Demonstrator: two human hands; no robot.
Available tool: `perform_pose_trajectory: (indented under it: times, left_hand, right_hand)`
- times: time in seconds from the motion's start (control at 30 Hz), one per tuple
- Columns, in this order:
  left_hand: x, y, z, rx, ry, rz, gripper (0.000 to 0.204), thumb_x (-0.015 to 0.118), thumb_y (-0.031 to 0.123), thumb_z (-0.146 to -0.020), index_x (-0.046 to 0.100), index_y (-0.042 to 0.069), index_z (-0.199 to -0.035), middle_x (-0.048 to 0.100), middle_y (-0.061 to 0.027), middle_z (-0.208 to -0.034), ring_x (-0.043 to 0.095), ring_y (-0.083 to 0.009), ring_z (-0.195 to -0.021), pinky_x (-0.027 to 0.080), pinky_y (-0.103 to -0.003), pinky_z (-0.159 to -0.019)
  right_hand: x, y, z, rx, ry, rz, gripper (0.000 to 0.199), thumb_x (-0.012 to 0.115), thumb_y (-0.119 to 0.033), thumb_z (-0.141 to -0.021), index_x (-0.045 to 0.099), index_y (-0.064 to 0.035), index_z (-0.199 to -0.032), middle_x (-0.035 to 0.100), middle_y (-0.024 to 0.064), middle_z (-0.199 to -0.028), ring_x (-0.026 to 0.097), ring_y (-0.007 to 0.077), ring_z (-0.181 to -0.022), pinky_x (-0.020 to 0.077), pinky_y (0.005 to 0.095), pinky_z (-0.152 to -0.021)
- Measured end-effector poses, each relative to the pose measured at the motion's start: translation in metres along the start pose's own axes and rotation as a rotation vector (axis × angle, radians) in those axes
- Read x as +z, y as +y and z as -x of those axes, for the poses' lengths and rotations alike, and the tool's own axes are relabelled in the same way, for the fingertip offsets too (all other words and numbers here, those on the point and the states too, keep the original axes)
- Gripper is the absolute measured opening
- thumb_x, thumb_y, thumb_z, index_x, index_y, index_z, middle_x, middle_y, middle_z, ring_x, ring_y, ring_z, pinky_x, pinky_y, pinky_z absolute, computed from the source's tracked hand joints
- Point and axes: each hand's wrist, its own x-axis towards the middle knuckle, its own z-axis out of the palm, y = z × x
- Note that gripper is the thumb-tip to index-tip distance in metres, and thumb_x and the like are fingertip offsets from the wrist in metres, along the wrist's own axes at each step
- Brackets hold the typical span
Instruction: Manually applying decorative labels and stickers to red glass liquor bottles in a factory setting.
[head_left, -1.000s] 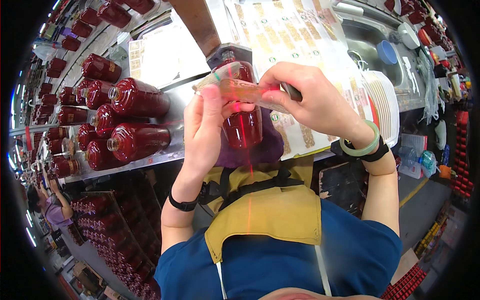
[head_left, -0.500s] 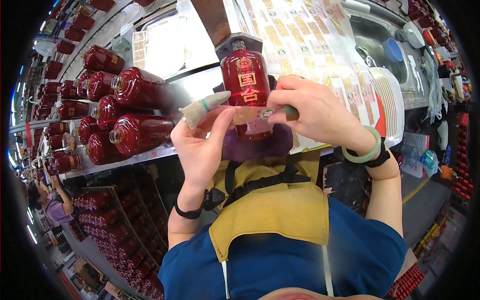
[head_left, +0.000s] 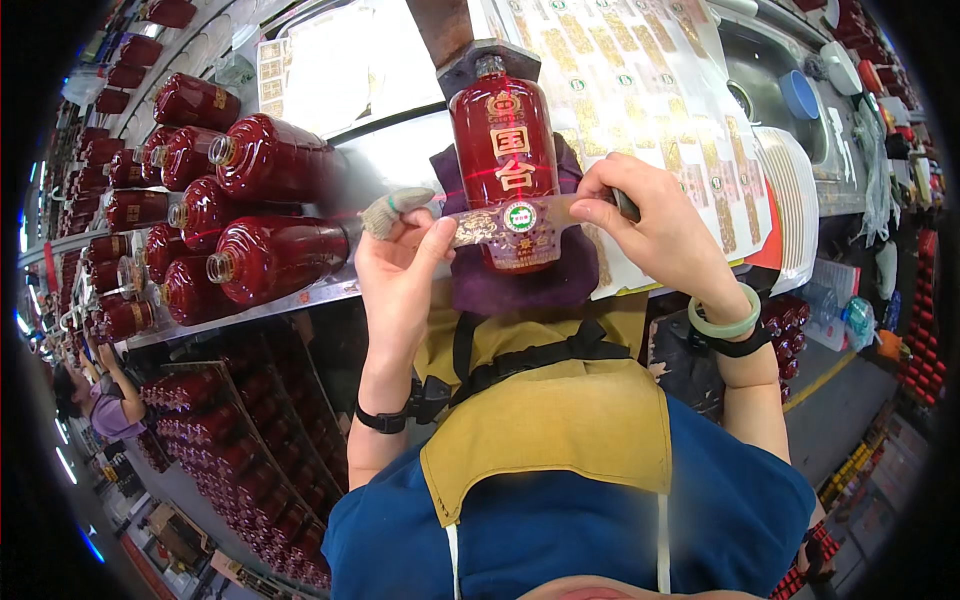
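A dark red glass bottle (head_left: 503,115) with gold characters lies on its back on a purple cloth (head_left: 477,290), its neck away from me. Across the bottle's lower part stretches a clear decal strip (head_left: 520,216) with gold print and a round green-and-white mark. My left hand (head_left: 402,262) pinches the strip's left end between thumb and finger; a cloth finger cover with a green band sits on one finger. At the strip's right end, my right hand (head_left: 650,212) pinches it too, while a small dark tool (head_left: 626,205) is tucked in that hand.
Several red bottles (head_left: 275,262) lie at the left of the bench. Sheets of gold decals (head_left: 640,110) spread at the far right, beside a stack of white trays (head_left: 790,200). A metal sink holds a blue bowl (head_left: 798,95). Another person (head_left: 115,405) works at far left.
The decal strip has turned its printed face up and is now flat and taut across the lower bottle. My right hand has shifted slightly right, my left hand slightly down.
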Motion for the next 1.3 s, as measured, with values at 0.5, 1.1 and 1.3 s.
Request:
perform_pose_trajectory:
  times: [0.5, 1.1, 1.3]
  left_hand:
    - [0.005, -0.013, -0.007, -0.079, -0.080, 0.141, 0.028, 0.066, 0.012, -0.102, 0.065, -0.001, -0.126, 0.069, -0.0059, -0.103, 0.065, -0.0129, -0.088, 0.054, -0.029, -0.078]
    - [0.010, -0.010, -0.011, -0.160, -0.001, 0.078, 0.033, 0.077, -0.001, -0.090, 0.066, -0.001, -0.122, 0.070, -0.0069, -0.097, 0.066, -0.0130, -0.088, 0.055, -0.028, -0.077]
    - [0.009, -0.012, -0.010, -0.145, -0.017, 0.110, 0.032, 0.077, -0.001, -0.091, 0.067, 0.000, -0.121, 0.070, -0.0062, -0.098, 0.066, -0.0122, -0.089, 0.055, -0.027, -0.077]
  right_hand:
    - [0.023, 0.018, 0.000, 0.088, 0.096, -0.224, 0.014, 0.075, -0.014, -0.092, 0.069, -0.0015, -0.095, 0.063, 0.0077, -0.085, 0.056, 0.0183, -0.075, 0.0441, 0.0320, -0.070]
    - [0.034, 0.021, 0.002, 0.143, 0.115, -0.350, 0.018, 0.073, -0.016, -0.095, 0.066, 0.0003, -0.096, 0.064, 0.0088, -0.089, 0.057, 0.0195, -0.081, 0.0458, 0.0325, -0.075]
    - [0.037, 0.023, 0.002, 0.139, 0.124, -0.341, 0.018, 0.074, -0.016, -0.095, 0.067, 0.0001, -0.097, 0.063, 0.0086, -0.088, 0.057, 0.0189, -0.079, 0.0458, 0.0326, -0.074]
